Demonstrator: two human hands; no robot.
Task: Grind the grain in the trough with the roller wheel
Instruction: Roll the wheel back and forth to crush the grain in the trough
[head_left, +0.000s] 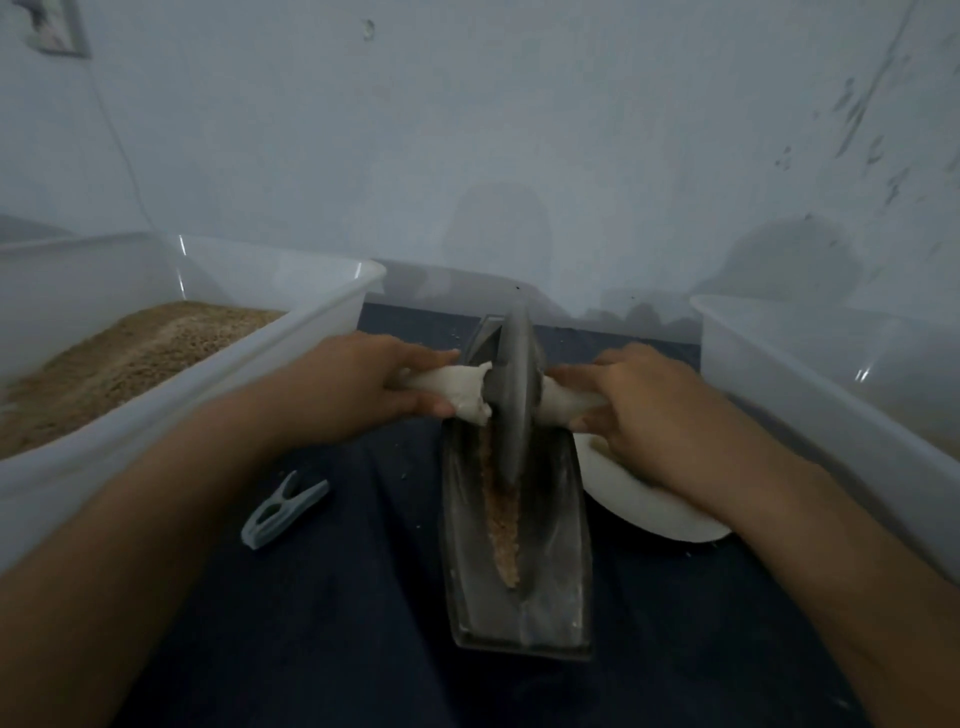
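1. Centrally, a long, dark grey metal boat-shaped trough (519, 545) is seen lying on a dark blue cloth-covered surface (337, 597), its length running away from the camera.
2. A strip of brownish crushed grain (503, 525) is held in the trough's middle groove, and it is seen from beside the wheel down toward the near end.
3. A dark grey metal disc-shaped roller wheel (513, 395) is stood upright on its edge in the groove, toward the far half of the trough, with its rim down in the grain.
4. An axle wrapped in white cloth (457, 387) is passed through the wheel's centre and sticks out on both sides.
5. The left hand (363, 384) is closed round the left end of the wrapped axle, with the thumb laid along the top and the fingers curled beneath.
6. The right hand (644, 400) is closed in the same grip round the right end of the axle, just beside the wheel.
7. A large translucent white plastic tub (208, 384) partly filled with tan grain is placed to the left of the trough.
8. A second translucent white plastic tub (831, 395) is placed to the right.
9. A round white plate (639, 504) is partly seen under the right wrist, just beside the trough.
10. A pale grey-green plastic clothes peg (283, 512) is laid on the cloth between the left tub and the trough.
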